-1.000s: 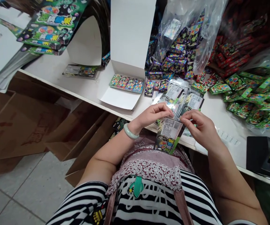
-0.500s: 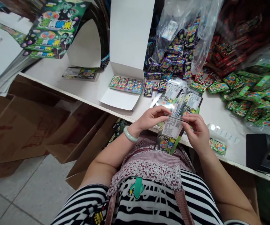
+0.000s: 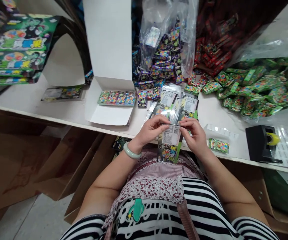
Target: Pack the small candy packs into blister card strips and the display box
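Observation:
My left hand (image 3: 152,130) and my right hand (image 3: 193,134) pinch the top edge of a printed plastic packet (image 3: 169,146) between thumbs and fingers. The packet hangs down over my lap at the table's front edge, its white label and colourful lettering towards me. Just beyond my fingers lie more clear-topped packets (image 3: 166,101) of the same print, overlapping on the table. An open white carton (image 3: 110,115) stands to the left, with a row of small colourful boxes (image 3: 117,97) inside. Near my right hand lies a small green box (image 3: 218,145).
Purple packs (image 3: 162,61), red packs (image 3: 212,55) and green packs (image 3: 259,86) are heaped at the back, partly in clear bags. A black tape dispenser (image 3: 260,143) stands at right. Printed card sheets (image 3: 21,46) are stacked at left. Brown cartons (image 3: 14,160) stand below the table.
The view has swung to the right, so things appear shifted left. Both hands still hold the packet by its top edge, in nearly the same pose.

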`<state>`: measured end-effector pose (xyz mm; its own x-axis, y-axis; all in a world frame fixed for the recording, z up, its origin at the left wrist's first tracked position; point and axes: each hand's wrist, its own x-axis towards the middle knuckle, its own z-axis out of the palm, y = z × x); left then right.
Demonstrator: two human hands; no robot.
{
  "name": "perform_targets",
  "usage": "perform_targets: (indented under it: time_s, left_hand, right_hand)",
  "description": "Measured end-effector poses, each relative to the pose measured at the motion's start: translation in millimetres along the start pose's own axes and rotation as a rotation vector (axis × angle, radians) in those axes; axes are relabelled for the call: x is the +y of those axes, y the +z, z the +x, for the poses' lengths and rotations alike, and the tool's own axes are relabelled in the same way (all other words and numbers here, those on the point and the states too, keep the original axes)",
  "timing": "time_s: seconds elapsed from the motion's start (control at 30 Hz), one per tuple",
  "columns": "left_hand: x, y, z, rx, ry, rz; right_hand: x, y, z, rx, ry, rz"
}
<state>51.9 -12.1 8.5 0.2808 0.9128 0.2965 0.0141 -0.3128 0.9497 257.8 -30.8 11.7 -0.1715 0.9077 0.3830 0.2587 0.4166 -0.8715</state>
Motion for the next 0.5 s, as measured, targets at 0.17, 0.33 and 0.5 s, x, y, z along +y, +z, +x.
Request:
perform_targets:
  time_s: [0.17,0.33,0.5]
  left_hand:
    - [-6.3,0.5,0.6,0.123,-0.011,0.081]
    - [-32.5,-13.8,2.9,0.193,-0.002,0.146]
    - [-40.2,-12.7,5.1,0.192,-0.006,0.144]
  right_hand:
    - [3.2,-22.9,-8.2,-0.009,0.037,-0.095]
    - [25.1,-119.7,-33.6,0.314,0.13,-0.419]
    - [59.8,-193.6,-53.7,0.297,0.344,-0.644]
